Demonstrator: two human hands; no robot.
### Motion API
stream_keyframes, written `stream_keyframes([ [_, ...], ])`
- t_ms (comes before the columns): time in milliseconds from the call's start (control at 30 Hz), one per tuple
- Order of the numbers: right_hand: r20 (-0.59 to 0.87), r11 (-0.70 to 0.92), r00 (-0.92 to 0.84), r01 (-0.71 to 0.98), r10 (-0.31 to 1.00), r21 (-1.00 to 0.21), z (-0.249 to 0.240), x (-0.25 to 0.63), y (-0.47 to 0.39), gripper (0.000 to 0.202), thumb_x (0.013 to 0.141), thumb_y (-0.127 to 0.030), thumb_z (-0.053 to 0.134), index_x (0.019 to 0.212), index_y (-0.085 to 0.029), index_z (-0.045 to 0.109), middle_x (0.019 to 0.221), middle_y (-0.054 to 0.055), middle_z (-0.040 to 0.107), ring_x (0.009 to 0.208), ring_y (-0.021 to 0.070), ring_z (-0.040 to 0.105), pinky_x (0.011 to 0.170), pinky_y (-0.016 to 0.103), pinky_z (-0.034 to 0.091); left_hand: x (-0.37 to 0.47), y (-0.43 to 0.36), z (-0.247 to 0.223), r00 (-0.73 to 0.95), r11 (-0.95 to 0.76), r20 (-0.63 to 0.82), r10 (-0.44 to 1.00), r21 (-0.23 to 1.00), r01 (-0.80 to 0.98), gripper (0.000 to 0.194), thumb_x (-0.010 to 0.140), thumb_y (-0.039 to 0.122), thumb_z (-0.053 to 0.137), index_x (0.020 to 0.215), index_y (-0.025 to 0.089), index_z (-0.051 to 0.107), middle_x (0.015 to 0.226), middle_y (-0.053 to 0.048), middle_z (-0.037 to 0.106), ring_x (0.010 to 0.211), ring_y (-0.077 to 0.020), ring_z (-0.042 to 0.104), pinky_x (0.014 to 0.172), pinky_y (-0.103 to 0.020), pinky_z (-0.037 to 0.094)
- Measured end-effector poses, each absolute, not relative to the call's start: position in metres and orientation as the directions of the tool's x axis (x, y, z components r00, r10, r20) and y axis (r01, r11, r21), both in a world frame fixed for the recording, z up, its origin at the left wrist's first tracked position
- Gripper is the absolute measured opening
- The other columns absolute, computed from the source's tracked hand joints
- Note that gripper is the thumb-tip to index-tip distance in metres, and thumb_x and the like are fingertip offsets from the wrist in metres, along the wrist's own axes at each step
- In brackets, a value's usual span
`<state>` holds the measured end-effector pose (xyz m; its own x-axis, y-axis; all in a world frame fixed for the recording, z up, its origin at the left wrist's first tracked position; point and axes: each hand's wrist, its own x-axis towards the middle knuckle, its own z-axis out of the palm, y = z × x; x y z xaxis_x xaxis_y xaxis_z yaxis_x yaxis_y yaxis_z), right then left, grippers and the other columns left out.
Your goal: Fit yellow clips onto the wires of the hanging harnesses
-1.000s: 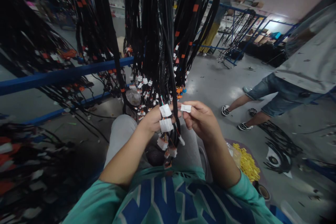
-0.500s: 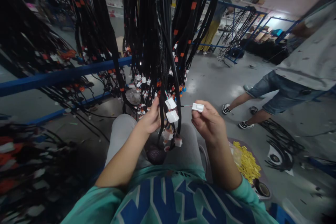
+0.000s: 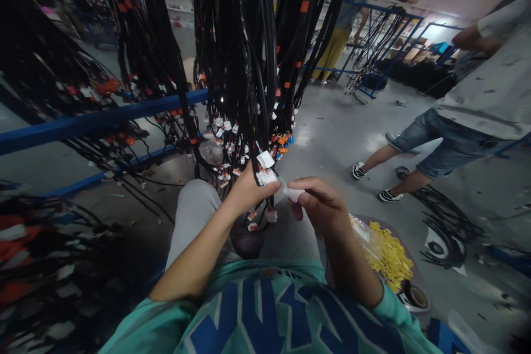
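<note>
Black wire harnesses (image 3: 257,55) hang in thick bundles in front of me, their ends carrying white connectors. My left hand (image 3: 249,191) is closed around the lower end of one harness, its thumb against a white connector (image 3: 267,176). Another white connector (image 3: 265,159) sticks out just above that hand. My right hand (image 3: 326,204) pinches a separate white connector (image 3: 293,193), which is on a thin wire close to the left thumb. Further connectors (image 3: 271,215) dangle below my hands, between my knees. The left fingers are partly hidden behind the cables.
A blue rail (image 3: 103,110) runs at the left, with more harnesses hanging by it. On the floor at the right lies a heap of yellow parts (image 3: 390,254) beside a black tape roll (image 3: 417,296). One person (image 3: 440,138) stands at the right, another (image 3: 332,50) farther back.
My right hand has moved left and down, bringing its white connector close to the harness. My left hand has moved right, its thumb now over the connectors.
</note>
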<state>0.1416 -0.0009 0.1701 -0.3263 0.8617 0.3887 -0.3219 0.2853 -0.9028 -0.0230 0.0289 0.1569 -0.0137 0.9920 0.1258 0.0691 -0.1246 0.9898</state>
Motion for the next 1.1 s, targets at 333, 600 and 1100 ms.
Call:
stream_keyframes([
  [333,0.315,0.187,-0.155,-0.540,0.936,-0.820,0.179,0.162,0.010,0.017,0.071,-0.036,0.071,0.082,-0.024,0.067,0.055,-0.004,0.055,0.034,0.0044,0.035,0.030,0.017,0.027,-0.047,0.030,0.155,0.003,0.123,-0.130,0.992,0.929,-0.350,0.036,0.045,0.018,0.075,0.079,0.011,0.063,0.068,-0.002,0.066,0.060,-0.0142,0.062,0.058,-0.024,0.048],
  [600,0.265,0.164,-0.103,-0.560,0.959,-0.812,0.185,0.183,0.012,0.020,0.064,-0.034,0.073,0.070,-0.025,0.056,0.050,-0.006,0.043,0.036,0.0058,0.018,0.031,0.021,0.014,-0.065,0.038,0.150,0.077,0.166,-0.147,0.986,0.876,-0.452,0.036,0.045,0.012,0.073,0.080,0.011,0.062,0.077,-0.004,0.068,0.064,-0.0186,0.067,0.059,-0.028,0.054],
  [1100,0.298,0.168,-0.177,-0.520,0.938,-0.838,0.178,0.192,0.021,0.023,0.063,-0.037,0.076,0.075,-0.025,0.061,0.054,-0.005,0.054,0.035,0.0049,0.031,0.031,0.017,0.021,-0.109,0.021,0.159,0.180,-0.076,0.189,0.965,0.864,-0.498,0.074,0.029,0.079,0.070,0.072,0.019,0.069,0.115,-0.014,0.064,0.119,-0.0397,0.048,0.090,-0.049,0.047],
])
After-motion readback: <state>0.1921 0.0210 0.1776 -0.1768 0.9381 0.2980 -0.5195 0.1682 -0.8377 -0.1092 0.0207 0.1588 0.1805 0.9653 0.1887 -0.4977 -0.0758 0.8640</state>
